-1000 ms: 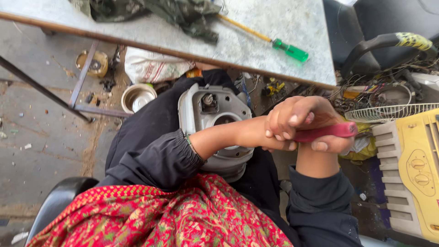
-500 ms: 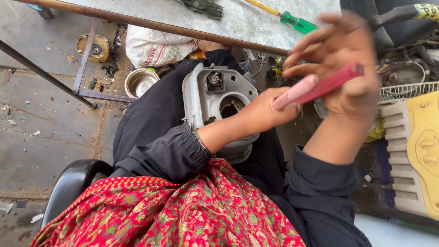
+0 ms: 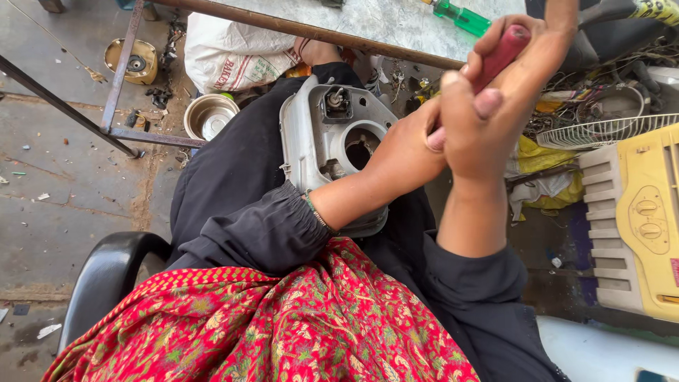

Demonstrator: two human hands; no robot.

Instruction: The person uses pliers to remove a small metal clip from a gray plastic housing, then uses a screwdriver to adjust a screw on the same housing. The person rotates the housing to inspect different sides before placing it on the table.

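A red flowered cloth (image 3: 283, 325) lies closest, over the person's lap. Just past it, a grey metal housing (image 3: 318, 141) rests on the black-clothed knees, with its round hole facing up. Right of the housing, the two hands meet. The right hand (image 3: 488, 106) is wrapped tight around a red tool handle (image 3: 498, 53). The left hand (image 3: 410, 145) presses against the right one; I cannot tell if it grips anything. The tool's tip is hidden, so the work on the housing looks only partly done. Farther than the housing sits a steel bowl (image 3: 210, 115) on the floor, then the grey surface (image 3: 368, 21) with a green screwdriver (image 3: 460, 18).
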